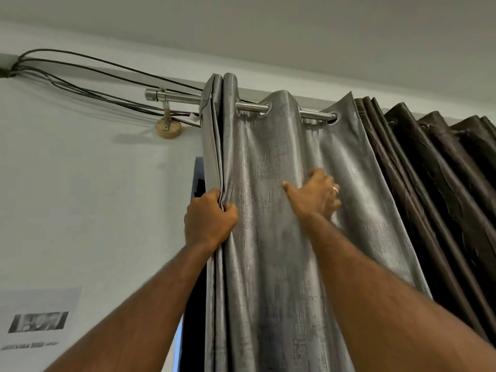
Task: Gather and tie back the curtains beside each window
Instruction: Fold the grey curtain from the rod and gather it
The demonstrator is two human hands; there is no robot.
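A silver-grey curtain point(268, 224) hangs by metal eyelets from a steel curtain rod point(252, 106) near the ceiling, filling the middle of the view from about 12 o'clock down to 6 o'clock. Its left edge is bunched into tight folds at the rod's left end; the rest spreads in broad waves toward 3 o'clock, where it meets a dark brown curtain point(442, 183) pleated on the same rod.

The left hand point(210, 218) is clamped on the gathered left folds of the grey curtain, fingers wrapped round the bundle and the thumb pressed on its front. The right hand point(314, 196), at roughly 2 o'clock from the left one, lies against a raised fold of the same curtain with its fingers point(319, 174) spread apart and flat on the cloth (a ring point(335, 188) shows on one finger); it grips nothing that can be seen.

At 10 o'clock, the rod's end sits in a bracket point(167, 124) on a round wooden mount fixed to the pale wall point(80, 197), and black cables point(88, 76) loop along the wall behind it. At 8 o'clock a printed sheet of paper point(37, 320) is stuck to the wall. A dark strip of window point(198, 178) shows just left of the gathered folds.
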